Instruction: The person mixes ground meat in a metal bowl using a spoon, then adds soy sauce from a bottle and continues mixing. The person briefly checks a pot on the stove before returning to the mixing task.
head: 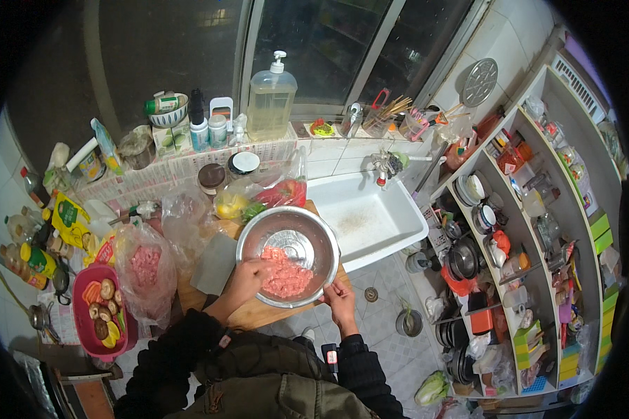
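Note:
A stainless steel bowl (pixel 306 225) is tilted over the front of a wooden cutting board (pixel 251 317). Pink minced meat (pixel 288 275) lies in its lower part. My left hand (pixel 249 280) reaches over the near left rim with bent fingers at the edge of the meat; whether it grips anything is hidden. On the near right side, my right hand (pixel 339 302) pinches the bowl's rim. Beside my left hand, a cleaver (pixel 215 264) rests flat on the board, its dark handle partly behind my wrist.
Left of the board are a clear bag of more meat (pixel 145 264) and a pink basket (pixel 128 335) with mushrooms and sliced vegetables. Bagged peppers (pixel 280 194) lie behind the bowl. A white sink (pixel 398 230) stands to the right, before crowded shelves (pixel 542 293).

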The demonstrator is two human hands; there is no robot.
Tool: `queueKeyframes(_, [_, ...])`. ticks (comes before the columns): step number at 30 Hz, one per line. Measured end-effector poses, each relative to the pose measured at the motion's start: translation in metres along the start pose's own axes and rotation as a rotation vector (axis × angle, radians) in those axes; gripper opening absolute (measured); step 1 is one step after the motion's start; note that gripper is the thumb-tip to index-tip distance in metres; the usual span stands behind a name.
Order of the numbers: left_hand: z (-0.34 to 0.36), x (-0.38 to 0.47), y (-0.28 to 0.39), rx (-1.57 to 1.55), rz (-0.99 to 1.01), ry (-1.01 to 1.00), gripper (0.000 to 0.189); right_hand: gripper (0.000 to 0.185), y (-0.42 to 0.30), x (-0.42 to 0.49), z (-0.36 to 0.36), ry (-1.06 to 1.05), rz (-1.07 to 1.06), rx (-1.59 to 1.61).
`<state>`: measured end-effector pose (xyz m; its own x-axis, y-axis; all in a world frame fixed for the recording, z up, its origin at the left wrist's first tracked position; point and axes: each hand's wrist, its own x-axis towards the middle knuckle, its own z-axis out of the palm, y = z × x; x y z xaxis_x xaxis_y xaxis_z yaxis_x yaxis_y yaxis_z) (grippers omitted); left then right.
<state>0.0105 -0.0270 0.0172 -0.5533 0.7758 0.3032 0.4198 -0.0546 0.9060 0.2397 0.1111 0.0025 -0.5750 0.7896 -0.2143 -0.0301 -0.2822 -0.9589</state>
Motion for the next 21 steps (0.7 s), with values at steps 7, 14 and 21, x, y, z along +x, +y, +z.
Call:
queueKeyframes(7, [0.018,0.024,0.017,0.006,0.164,0.011,0.025,0.033,0.001,0.002,0.001,-0.015,-0.045,-0.008])
queueKeyframes(14, [-0.008,0.0,0.023,0.459,0.544,-0.462,0.036,0.032,0.006,0.003,-0.001,0.012,-0.05,-0.012])
queueKeyframes(21, [-0.047,0.058,0.058,0.68,0.786,-0.36,0.037,0.028,0.001,0.001,0.004,0.017,-0.058,-0.027])
